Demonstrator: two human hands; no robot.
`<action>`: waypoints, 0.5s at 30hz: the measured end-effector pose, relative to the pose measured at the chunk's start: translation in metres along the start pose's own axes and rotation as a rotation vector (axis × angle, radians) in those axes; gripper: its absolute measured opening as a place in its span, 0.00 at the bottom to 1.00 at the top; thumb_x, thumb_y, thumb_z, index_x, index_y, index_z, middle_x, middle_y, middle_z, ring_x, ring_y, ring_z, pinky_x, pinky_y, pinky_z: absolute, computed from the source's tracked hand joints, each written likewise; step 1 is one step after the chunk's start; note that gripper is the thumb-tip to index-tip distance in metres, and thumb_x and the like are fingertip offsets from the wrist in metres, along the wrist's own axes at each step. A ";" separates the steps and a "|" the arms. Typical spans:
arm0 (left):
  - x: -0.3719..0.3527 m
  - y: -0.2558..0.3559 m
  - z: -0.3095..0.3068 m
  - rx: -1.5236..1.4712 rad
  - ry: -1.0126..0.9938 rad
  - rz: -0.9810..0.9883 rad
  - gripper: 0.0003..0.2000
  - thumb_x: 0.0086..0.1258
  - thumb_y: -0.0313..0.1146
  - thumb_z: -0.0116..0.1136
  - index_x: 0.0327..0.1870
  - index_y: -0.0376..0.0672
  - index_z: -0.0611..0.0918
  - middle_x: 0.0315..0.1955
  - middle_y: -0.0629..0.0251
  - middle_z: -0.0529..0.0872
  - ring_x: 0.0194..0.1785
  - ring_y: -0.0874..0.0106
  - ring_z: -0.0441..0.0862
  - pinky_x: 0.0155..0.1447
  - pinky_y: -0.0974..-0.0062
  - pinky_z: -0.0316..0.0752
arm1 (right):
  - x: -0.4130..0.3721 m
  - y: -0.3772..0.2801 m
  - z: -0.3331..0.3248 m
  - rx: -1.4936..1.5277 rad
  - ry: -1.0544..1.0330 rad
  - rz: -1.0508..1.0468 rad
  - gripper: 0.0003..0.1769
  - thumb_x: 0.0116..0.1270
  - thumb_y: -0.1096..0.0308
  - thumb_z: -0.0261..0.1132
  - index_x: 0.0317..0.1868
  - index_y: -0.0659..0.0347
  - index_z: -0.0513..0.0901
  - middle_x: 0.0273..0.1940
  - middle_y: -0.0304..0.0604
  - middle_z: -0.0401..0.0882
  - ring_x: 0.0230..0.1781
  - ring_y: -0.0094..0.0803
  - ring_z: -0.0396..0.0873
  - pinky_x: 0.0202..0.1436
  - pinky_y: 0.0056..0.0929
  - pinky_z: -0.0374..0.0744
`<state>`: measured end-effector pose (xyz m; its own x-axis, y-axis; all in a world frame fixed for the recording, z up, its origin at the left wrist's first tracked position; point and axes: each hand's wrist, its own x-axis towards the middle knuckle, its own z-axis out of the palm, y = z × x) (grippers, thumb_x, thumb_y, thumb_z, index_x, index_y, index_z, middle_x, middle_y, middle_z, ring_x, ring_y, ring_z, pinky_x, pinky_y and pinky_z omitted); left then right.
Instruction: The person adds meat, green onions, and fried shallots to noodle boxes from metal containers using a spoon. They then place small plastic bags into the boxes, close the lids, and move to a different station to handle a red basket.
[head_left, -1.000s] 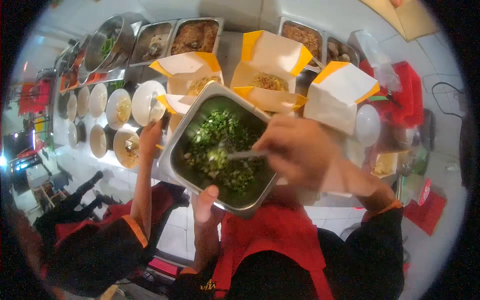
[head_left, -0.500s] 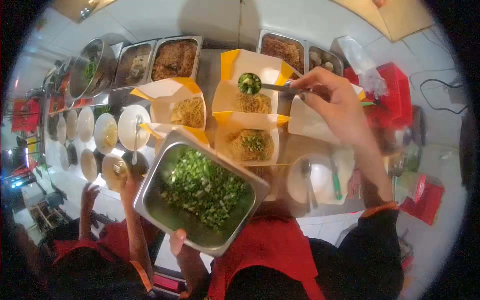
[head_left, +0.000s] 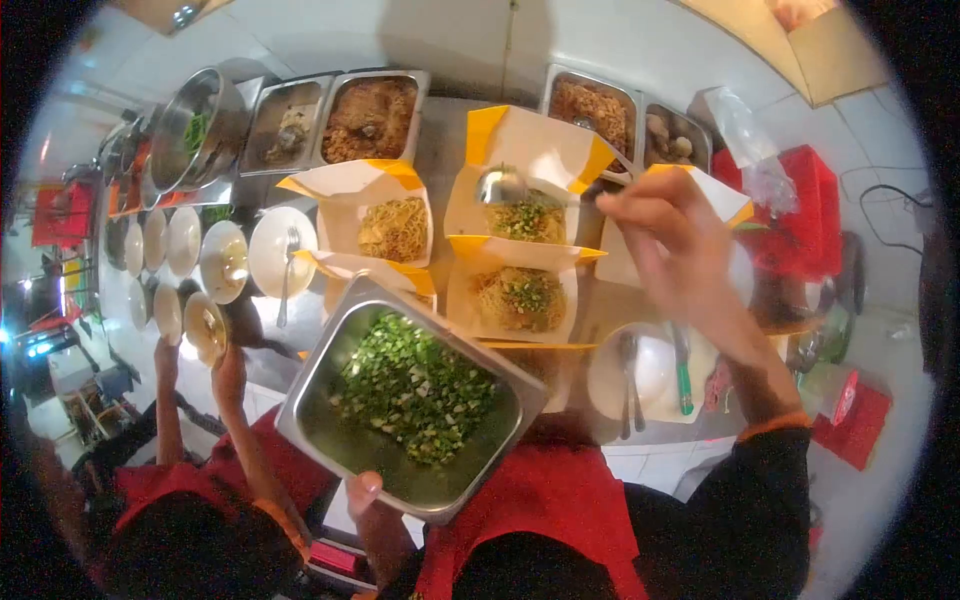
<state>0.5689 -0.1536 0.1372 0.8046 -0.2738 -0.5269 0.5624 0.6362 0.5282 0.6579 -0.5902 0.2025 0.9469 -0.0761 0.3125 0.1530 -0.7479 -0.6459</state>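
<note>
My left hand (head_left: 375,515) grips the lower corner of a tilted steel pan (head_left: 425,485), its thumb over the rim. Chopped green onions (head_left: 420,390) lie in the pan. A spoon (head_left: 502,186) is held by its handle in my blurred right hand (head_left: 675,235). Its bowl is turned underside up over an open paper box (head_left: 535,140), where green onions top the noodles (head_left: 530,220). In front stands another box with noodles and green onions (head_left: 522,300). The noodles (head_left: 393,228) in the box to the left show no green onions.
Steel pans of food (head_left: 370,115) line the wall. At left, a co-worker's hand (head_left: 230,370) holds a bowl (head_left: 206,328) near several other bowls. A plate with utensils (head_left: 655,365) lies at right, below a red basket (head_left: 810,215).
The spoon has gone from upright and full to turned over, and green onions now lie on the rear box's noodles. The co-worker's bowl has shifted left and tilted.
</note>
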 end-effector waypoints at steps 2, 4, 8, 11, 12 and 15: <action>0.013 -0.005 0.040 0.005 -0.060 0.034 0.36 0.54 0.28 0.70 0.66 0.31 0.68 0.55 0.46 0.79 0.53 0.53 0.83 0.57 0.54 0.82 | 0.003 -0.040 -0.019 -0.008 -0.059 -0.333 0.15 0.56 0.67 0.67 0.44 0.64 0.83 0.37 0.44 0.78 0.32 0.34 0.80 0.30 0.28 0.77; 0.032 -0.014 0.043 0.100 -0.155 0.043 0.38 0.54 0.31 0.72 0.67 0.33 0.67 0.56 0.48 0.79 0.55 0.55 0.82 0.58 0.56 0.82 | -0.001 -0.074 -0.016 0.071 -0.154 -0.412 0.15 0.56 0.68 0.67 0.44 0.64 0.83 0.36 0.45 0.77 0.32 0.35 0.80 0.30 0.28 0.78; 0.030 -0.019 0.026 0.352 -0.115 -0.030 0.40 0.58 0.36 0.72 0.70 0.34 0.64 0.58 0.52 0.77 0.58 0.60 0.80 0.59 0.62 0.80 | -0.021 -0.115 0.037 -0.191 -0.275 -0.560 0.11 0.57 0.72 0.64 0.41 0.64 0.81 0.34 0.42 0.73 0.29 0.33 0.79 0.27 0.29 0.77; 0.022 -0.002 0.074 0.432 -0.055 0.096 0.40 0.59 0.39 0.70 0.70 0.34 0.62 0.59 0.55 0.75 0.59 0.63 0.78 0.61 0.65 0.76 | -0.030 -0.129 0.056 -0.278 -0.343 -0.507 0.10 0.56 0.75 0.63 0.40 0.64 0.79 0.32 0.41 0.71 0.27 0.34 0.78 0.25 0.33 0.76; 0.022 -0.003 0.075 0.428 -0.052 0.102 0.40 0.59 0.39 0.70 0.70 0.34 0.62 0.59 0.55 0.75 0.59 0.63 0.78 0.61 0.65 0.76 | -0.033 -0.134 0.059 -0.218 -0.436 -0.408 0.09 0.56 0.74 0.62 0.39 0.63 0.78 0.32 0.42 0.70 0.27 0.37 0.78 0.25 0.35 0.77; 0.019 -0.001 0.081 0.359 -0.081 0.137 0.37 0.61 0.40 0.64 0.69 0.33 0.63 0.58 0.57 0.76 0.60 0.66 0.75 0.64 0.65 0.71 | -0.036 -0.146 0.058 -0.103 -0.621 -0.258 0.08 0.54 0.72 0.64 0.35 0.60 0.76 0.37 0.47 0.71 0.31 0.44 0.80 0.32 0.38 0.80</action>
<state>0.5989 -0.2178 0.1804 0.8812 -0.2691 -0.3888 0.4682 0.3818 0.7969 0.6182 -0.4395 0.2451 0.8751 0.4830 -0.0306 0.3971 -0.7526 -0.5252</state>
